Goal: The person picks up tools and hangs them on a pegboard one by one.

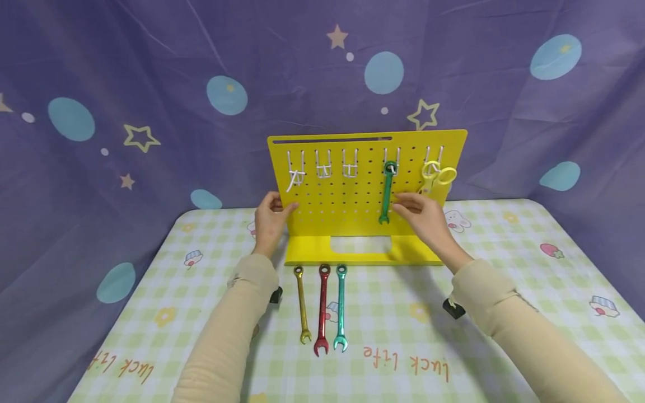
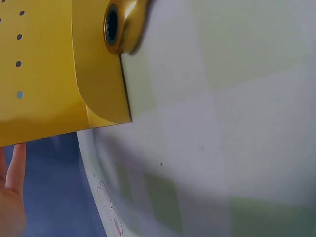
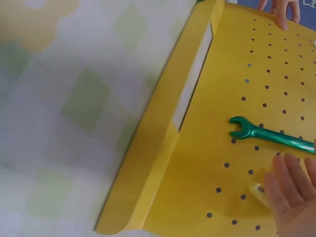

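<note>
A yellow pegboard [image 1: 332, 224] stands upright on the table. My left hand [image 1: 269, 224] grips its left edge, thumb in front and fingers behind; the left wrist view shows those fingers [image 2: 18, 170] past the edge. From a white hook on the right half hangs a green wrench [image 1: 387, 196], ring end up and jaw end down. Just right of the wrench is my right hand [image 1: 428, 221], its fingers loosely extended and not wrapped around it. Whether a fingertip touches the wrench I cannot tell. Yellow-handled scissors [image 1: 430, 177] hang farther right, their lower part hidden behind that hand.
In front of the board lie a gold wrench [image 1: 302, 305], a red wrench [image 1: 323, 308] and a teal wrench [image 1: 341, 305] side by side. Several white hooks [image 1: 323, 171] sit on the board's left half. A checked tablecloth [image 1: 201, 291] covers the table; a purple curtain [image 1: 302, 95] hangs behind.
</note>
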Demonstrator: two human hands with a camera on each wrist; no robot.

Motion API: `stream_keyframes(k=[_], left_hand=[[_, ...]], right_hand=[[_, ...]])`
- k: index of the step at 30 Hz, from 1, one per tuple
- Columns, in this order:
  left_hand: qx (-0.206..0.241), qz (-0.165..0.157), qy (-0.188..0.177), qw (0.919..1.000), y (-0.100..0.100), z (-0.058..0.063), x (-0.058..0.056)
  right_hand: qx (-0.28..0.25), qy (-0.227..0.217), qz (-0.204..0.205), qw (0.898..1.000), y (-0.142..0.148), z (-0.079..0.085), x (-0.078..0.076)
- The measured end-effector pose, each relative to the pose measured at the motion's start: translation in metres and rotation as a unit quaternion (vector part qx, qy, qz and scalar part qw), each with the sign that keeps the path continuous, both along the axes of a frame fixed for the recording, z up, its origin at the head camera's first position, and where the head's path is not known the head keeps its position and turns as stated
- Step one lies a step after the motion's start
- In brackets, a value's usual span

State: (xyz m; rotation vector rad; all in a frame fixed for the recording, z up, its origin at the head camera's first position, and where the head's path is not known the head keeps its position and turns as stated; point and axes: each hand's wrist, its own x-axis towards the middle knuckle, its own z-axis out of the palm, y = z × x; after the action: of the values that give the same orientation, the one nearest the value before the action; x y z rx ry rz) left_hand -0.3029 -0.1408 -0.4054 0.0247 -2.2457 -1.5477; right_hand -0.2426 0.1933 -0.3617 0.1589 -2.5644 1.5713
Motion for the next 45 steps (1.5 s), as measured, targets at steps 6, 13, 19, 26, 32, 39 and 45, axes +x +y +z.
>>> stream_keyframes(k=[6,13,19,26,32,39,45], left_hand=[[-0.021,0.004,-0.002,0.9998,0.0,-0.001,0.0],[-0.029,0.006,-0.006,0.9995,0.0,0.0,0.002],[-0.034,0.004,-0.009,0.9994,0.0,-0.001,0.001],[-0.035,-0.001,-0.003,0.9994,0.0,-0.001,0.002],[-0.039,-0.002,-0.002,0.9992,-0.001,-0.002,0.001],[-0.044,-0.005,-0.007,0.999,0.0,-0.001,0.002],[-0.052,-0.003,-0.009,0.9986,-0.001,0.0,0.003]], right_hand=[[0.017,0.024,0.01,1.0,0.01,-0.007,0.006],[0.034,0.037,0.026,0.998,0.013,-0.015,0.012],[0.048,0.034,0.037,0.998,0.012,-0.021,0.021],[0.057,0.039,0.027,0.997,0.027,-0.025,0.025],[0.071,0.048,-0.01,0.996,0.045,-0.028,0.024],[0.068,0.059,-0.061,0.994,0.069,-0.027,0.023],[0.052,0.053,-0.081,0.994,0.084,-0.024,0.019]])
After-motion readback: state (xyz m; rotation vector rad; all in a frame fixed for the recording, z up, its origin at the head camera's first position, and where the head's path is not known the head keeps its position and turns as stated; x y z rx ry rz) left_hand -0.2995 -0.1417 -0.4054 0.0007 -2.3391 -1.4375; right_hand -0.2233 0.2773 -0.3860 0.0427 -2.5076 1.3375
